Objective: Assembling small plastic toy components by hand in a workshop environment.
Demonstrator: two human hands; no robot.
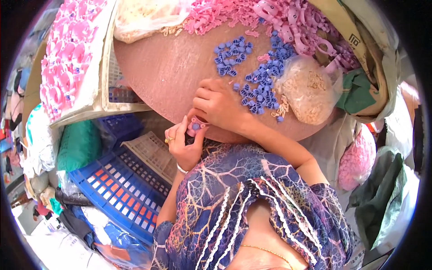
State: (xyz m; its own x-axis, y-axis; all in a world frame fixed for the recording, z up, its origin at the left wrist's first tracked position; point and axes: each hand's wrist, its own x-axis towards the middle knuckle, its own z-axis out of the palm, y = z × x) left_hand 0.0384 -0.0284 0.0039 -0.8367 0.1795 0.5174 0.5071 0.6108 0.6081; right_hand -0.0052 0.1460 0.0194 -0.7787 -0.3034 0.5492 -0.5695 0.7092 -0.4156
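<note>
At the counter's [148, 72] near edge, left hand's [182, 146] grip pinches a pink piece [191, 132] bearing a blue part [196, 126]; fitting judged underway, calling for steadiness; right hand's [216, 104] grip partly hidden, cannot tell.

Crowded workshop, blue parts [262, 95] (in heaps), pink parts [294, 22], blue crate [118, 222]

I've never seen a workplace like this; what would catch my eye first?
Probably the blue plastic pieces strewn across the round table, with pink pieces heaped at its far side. Next, at the near edge, the left hand holds a small pink piece with a blue centre, the right hand close by.
</note>
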